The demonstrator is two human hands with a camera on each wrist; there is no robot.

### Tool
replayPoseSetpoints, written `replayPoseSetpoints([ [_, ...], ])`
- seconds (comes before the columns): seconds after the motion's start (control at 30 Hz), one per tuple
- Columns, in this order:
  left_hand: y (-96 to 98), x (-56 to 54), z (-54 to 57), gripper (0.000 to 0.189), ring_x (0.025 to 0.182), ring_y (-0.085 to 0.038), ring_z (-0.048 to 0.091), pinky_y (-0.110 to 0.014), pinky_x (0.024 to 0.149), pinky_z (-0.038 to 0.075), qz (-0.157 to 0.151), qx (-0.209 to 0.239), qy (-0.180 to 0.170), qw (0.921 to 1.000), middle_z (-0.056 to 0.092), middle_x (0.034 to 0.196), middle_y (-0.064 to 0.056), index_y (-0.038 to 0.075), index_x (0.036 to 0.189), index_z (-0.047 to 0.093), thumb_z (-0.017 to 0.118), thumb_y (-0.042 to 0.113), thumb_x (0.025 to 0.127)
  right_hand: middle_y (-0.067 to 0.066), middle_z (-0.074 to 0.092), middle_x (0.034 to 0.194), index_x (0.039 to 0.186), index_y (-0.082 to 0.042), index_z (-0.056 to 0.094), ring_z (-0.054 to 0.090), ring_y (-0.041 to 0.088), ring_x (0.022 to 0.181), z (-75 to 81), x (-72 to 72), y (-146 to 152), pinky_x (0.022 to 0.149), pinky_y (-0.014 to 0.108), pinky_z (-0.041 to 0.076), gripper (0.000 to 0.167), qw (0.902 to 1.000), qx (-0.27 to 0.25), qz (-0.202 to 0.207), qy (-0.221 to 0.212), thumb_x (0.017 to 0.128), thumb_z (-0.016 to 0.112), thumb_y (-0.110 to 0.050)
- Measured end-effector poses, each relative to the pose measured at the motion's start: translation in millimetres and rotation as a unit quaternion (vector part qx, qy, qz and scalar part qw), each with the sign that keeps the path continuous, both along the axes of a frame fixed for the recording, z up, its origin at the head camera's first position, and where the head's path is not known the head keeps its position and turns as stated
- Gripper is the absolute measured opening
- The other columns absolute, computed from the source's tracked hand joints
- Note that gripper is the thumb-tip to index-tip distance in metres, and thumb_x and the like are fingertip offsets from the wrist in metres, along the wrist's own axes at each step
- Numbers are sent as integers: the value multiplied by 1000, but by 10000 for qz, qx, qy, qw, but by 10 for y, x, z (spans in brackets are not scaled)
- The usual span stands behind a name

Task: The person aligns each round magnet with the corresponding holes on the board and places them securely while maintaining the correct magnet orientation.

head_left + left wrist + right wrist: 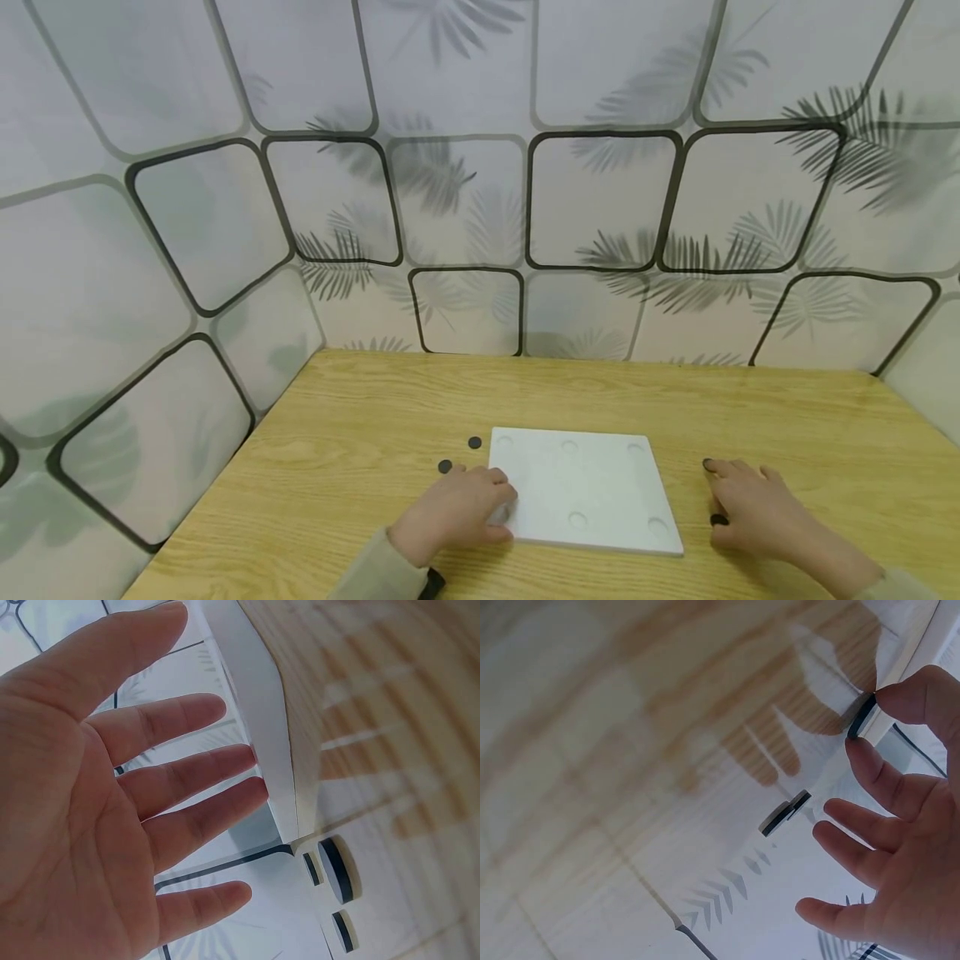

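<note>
A white rectangular board [585, 479] with several shallow round recesses lies flat on the table. My left hand [461, 508] is at its left edge; in the left wrist view the fingers [202, 765] are spread and nearly straight, holding nothing, their tips close to the board's edge [274, 712]. To the board's right, my right hand [757, 508] pinches a black disc [862, 716] by its rim between thumb and index finger, at the table surface. Two more black discs [776, 817] lie beyond its fingers. One black disc [707, 464] shows at the fingertips in the head view.
Left of the board, two black discs [475, 442] lie on the wooden table [360, 417]; the left wrist view shows a third disc [336, 870] there. A wall covering with a leaf pattern [465, 208] stands behind and to the left of the table.
</note>
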State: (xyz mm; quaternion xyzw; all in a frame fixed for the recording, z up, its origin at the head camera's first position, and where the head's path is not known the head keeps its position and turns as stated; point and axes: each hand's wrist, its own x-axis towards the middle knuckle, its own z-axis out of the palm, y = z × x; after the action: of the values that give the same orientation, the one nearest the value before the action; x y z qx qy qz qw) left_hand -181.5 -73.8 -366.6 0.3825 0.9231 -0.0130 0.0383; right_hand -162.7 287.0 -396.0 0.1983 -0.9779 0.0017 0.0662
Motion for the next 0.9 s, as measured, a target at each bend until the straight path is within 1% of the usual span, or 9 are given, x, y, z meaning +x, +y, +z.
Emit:
replayPoseSetpoints([
  [0.23,-2,-2,-10,35,85,-7,50,-30,68,41,-42,-36,-1,10000,54,96,10,21,102,61,65,44,76,17,54,109,50,-21,37,47,38,101,21,23,-28,76,69,26,28,9999,50,-86,24,51,65,-20],
  [0.47,-3,-6,-9,36,86,-8,51,-32,70,42,11,-30,-87,10000,54,98,9,21,104,61,64,43,76,17,53,112,51,-22,36,47,39,102,66,21,-111,76,69,26,29,9997,-50,87,234,51,65,-20],
  [0.63,-4,-7,-8,36,86,-8,51,-31,70,42,8,-35,-86,10000,54,98,9,21,104,61,64,44,76,17,52,113,54,-21,37,46,39,102,108,21,-186,75,70,26,30,9996,-67,162,224,51,67,-21],
  [0.8,-2,-10,-13,36,88,-8,51,-31,70,42,34,-27,-112,9999,54,99,9,22,104,61,64,44,76,18,51,115,54,-23,37,46,39,102,166,17,-264,75,70,26,29,9997,-95,172,175,53,66,-21],
  [0.9,-2,-11,-15,36,88,-8,51,-31,70,42,45,-25,-122,9999,54,100,9,22,104,61,64,44,76,17,52,115,53,-23,37,47,38,102,183,18,-309,76,70,26,29,9993,-130,213,263,52,66,-20],
])
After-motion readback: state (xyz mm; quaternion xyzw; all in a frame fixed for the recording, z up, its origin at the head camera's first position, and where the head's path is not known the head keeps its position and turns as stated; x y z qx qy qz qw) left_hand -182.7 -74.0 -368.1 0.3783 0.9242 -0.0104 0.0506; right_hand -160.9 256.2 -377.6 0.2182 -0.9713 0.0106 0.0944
